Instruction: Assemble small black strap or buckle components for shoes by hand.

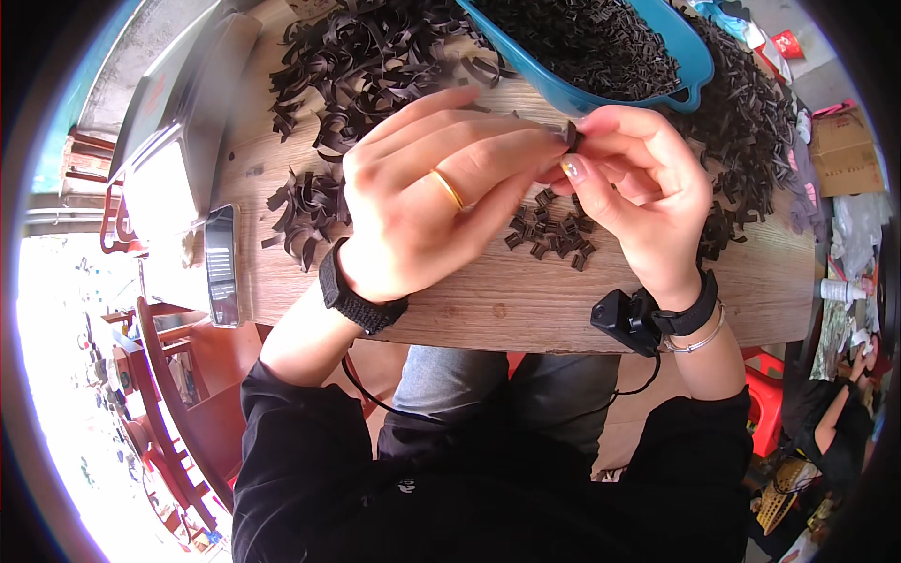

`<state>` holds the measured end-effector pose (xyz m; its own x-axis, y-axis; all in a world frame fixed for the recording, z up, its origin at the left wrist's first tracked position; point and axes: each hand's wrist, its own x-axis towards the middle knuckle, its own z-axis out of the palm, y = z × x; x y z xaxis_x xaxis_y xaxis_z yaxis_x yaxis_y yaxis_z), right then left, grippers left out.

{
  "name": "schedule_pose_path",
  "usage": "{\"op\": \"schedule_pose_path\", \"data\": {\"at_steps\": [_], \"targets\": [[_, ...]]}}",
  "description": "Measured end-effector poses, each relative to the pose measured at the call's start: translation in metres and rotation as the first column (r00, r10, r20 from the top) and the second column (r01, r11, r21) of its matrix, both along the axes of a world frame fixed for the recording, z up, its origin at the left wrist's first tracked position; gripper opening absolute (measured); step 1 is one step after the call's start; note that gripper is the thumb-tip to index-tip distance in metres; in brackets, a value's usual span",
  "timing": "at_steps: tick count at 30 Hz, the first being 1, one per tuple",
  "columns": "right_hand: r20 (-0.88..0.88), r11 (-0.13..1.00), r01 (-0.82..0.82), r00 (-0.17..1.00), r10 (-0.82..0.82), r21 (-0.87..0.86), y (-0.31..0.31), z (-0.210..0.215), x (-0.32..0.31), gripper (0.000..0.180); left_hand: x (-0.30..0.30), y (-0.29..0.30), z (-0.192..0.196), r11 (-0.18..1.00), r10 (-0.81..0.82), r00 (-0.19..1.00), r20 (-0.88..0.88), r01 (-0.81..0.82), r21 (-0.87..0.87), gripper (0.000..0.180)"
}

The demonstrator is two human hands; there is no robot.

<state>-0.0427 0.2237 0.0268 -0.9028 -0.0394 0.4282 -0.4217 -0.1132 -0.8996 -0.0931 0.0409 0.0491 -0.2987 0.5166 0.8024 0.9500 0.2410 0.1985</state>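
Over the wooden table (469, 314), my two hands meet fingertip to fingertip. Between them is a small dark brown strip (572, 137), of which only one end shows. My left hand (422, 192), with a gold ring, pinches it from the left, its fingertips partly hidden. My right hand (648, 183) grips it between thumb and fingers from the right. Just below the fingers lies a small heap of short dark clip-like pieces (554, 233). Loose dark strips (375, 66) are piled beyond my left hand.
A blue basin (699, 66) full of small dark pieces stands at the back. Right of it spreads another dark heap (751, 122). A phone (222, 267) lies at the left table edge. A red stool (768, 399) and another person (826, 432) are at the right.
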Motion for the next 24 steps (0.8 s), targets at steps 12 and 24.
{"op": "schedule_pose_path", "data": {"at_steps": [12, 24], "targets": [[-0.38, 0.937, 0.266, 0.91, -0.167, 0.225, -0.006, -0.003, 0.002, 0.034, 0.001, 0.001, -0.007, 0.992, 0.018, 0.995, 0.102, -0.03, 0.119, 0.02], [-0.391, 0.926, 0.313, 0.895, -0.214, 0.211, -0.007, -0.005, 0.001, 0.035, 0.001, 0.002, -0.009, 0.971, -0.025, 1.0, -0.007, 0.026, 0.237, 0.024]]}}
